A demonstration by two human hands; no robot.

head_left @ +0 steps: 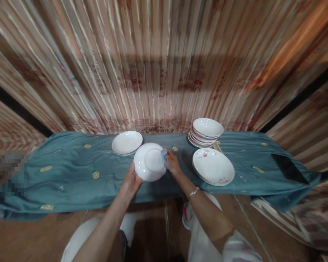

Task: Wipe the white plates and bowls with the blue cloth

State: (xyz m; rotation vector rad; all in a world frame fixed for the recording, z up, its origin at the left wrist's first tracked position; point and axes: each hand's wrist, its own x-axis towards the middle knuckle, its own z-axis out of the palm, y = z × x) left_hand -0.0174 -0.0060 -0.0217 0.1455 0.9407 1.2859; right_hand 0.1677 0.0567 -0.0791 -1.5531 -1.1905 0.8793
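A white bowl (150, 165) is held up over the table with its underside and foot ring facing me. My left hand (131, 179) grips its lower left rim. At the bowl's right edge, my right hand (171, 162) is closed on a light blue cloth (164, 157) pressed against the bowl. Behind and to the left lie white plates (127, 142), stacked. To the right sits a stack of white bowls (207, 128) with reddish rims, and in front of it a pile of flower-patterned plates (213, 166).
A teal cloth (76, 182) with yellow pineapple prints covers the long table. A dark phone-like slab (289, 168) lies at its right end. Chopsticks (217, 147) show beside the bowl stack. Pleated curtains (153, 72) hang behind, with dark poles at both sides.
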